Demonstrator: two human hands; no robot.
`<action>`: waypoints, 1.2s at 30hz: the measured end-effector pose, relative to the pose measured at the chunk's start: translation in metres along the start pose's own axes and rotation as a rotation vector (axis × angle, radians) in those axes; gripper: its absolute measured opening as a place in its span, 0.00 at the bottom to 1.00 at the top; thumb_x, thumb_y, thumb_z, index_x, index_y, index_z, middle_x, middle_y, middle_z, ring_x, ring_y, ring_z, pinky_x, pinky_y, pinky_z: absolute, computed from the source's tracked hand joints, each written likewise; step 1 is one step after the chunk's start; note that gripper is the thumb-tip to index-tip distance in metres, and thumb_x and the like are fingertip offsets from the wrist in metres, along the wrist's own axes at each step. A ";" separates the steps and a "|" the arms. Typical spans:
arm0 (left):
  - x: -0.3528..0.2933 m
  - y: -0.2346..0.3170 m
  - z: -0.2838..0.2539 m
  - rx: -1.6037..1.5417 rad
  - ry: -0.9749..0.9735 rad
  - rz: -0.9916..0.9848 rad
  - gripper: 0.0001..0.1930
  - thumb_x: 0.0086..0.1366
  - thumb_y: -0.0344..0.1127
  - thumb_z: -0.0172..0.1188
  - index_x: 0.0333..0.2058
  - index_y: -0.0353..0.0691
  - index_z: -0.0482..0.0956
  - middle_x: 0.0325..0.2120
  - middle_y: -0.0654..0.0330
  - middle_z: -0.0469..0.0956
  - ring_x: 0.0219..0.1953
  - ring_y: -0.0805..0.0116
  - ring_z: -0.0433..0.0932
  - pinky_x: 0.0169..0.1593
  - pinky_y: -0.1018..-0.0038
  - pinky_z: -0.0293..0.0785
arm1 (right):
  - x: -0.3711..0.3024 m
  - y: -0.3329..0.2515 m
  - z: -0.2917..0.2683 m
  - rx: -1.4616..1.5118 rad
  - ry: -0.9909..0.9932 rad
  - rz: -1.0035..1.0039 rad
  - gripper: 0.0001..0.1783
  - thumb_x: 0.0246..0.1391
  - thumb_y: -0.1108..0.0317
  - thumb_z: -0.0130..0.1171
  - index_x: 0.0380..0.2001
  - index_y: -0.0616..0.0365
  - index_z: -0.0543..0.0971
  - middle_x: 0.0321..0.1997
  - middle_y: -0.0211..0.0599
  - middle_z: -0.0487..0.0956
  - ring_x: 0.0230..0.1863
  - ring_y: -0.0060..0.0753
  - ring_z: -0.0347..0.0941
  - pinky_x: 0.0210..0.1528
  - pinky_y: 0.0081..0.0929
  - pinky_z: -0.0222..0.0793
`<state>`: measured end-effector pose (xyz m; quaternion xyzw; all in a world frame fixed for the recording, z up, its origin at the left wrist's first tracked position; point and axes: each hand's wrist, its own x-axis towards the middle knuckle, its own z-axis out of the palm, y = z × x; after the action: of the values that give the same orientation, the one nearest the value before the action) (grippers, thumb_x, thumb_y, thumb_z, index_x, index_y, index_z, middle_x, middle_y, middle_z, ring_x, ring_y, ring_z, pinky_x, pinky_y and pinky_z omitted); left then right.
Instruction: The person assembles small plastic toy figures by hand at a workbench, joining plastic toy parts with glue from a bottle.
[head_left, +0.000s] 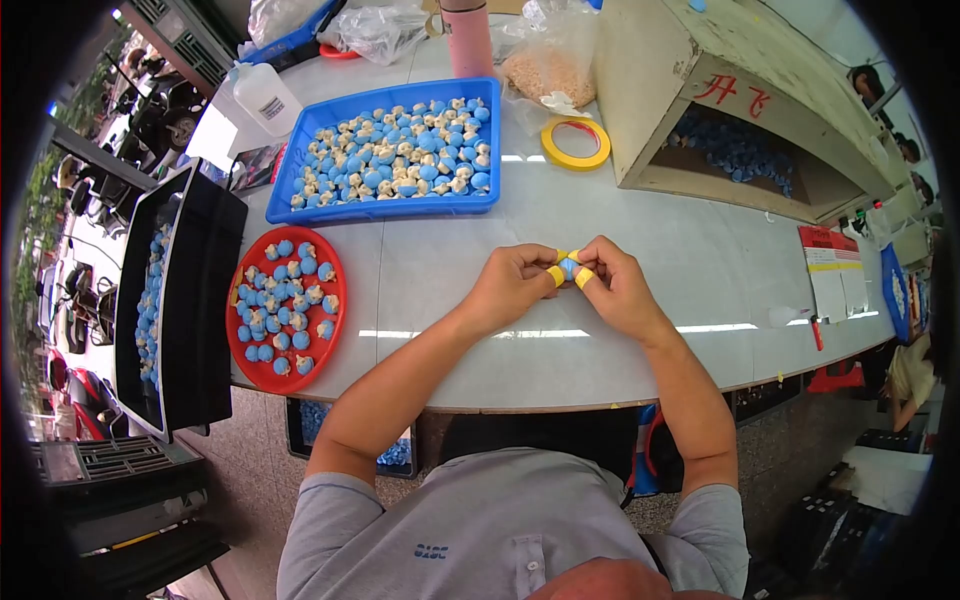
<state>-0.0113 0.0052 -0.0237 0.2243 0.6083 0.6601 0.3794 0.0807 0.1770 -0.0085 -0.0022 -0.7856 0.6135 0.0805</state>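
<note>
My left hand and my right hand meet over the middle of the white table. Together they pinch a small blue round part between thumbs and forefingers. Yellow tape wraps several of my fingertips. To the left lies a red round tray with several blue and cream parts on it. Farther back stands a blue rectangular tray filled with the same kind of parts.
A black bin holding blue parts hangs off the table's left end. A yellow tape roll, a pink bottle, a white plastic bottle, plastic bags and a beige box with blue parts stand at the back.
</note>
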 end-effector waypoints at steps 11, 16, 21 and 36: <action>-0.002 0.006 0.003 -0.098 0.017 0.016 0.12 0.65 0.24 0.55 0.44 0.20 0.72 0.38 0.52 0.79 0.39 0.70 0.81 0.43 0.80 0.80 | 0.002 -0.008 0.001 0.025 -0.030 0.073 0.04 0.57 0.80 0.52 0.36 0.64 0.70 0.33 0.33 0.77 0.32 0.16 0.71 0.36 0.17 0.69; -0.004 0.013 0.004 -0.098 0.005 -0.028 0.11 0.65 0.23 0.54 0.43 0.20 0.73 0.37 0.53 0.78 0.38 0.71 0.81 0.44 0.80 0.80 | 0.002 -0.003 -0.001 0.047 -0.034 0.115 0.04 0.57 0.81 0.53 0.36 0.63 0.70 0.33 0.32 0.75 0.32 0.16 0.69 0.36 0.17 0.68; -0.007 0.014 0.007 -0.082 0.032 0.002 0.10 0.64 0.22 0.54 0.41 0.20 0.73 0.36 0.53 0.78 0.39 0.71 0.80 0.44 0.79 0.81 | 0.002 0.002 0.001 0.051 -0.047 0.072 0.05 0.56 0.81 0.53 0.36 0.64 0.70 0.33 0.31 0.75 0.32 0.15 0.68 0.36 0.17 0.68; -0.003 -0.004 0.008 0.010 0.089 0.079 0.11 0.61 0.23 0.58 0.41 0.23 0.75 0.34 0.53 0.80 0.37 0.71 0.82 0.40 0.78 0.78 | 0.001 0.004 0.006 0.039 -0.024 0.024 0.05 0.56 0.82 0.51 0.36 0.64 0.70 0.32 0.32 0.77 0.32 0.15 0.69 0.35 0.16 0.67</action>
<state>-0.0021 0.0076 -0.0261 0.2204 0.6184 0.6809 0.3247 0.0790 0.1723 -0.0135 -0.0028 -0.7742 0.6297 0.0637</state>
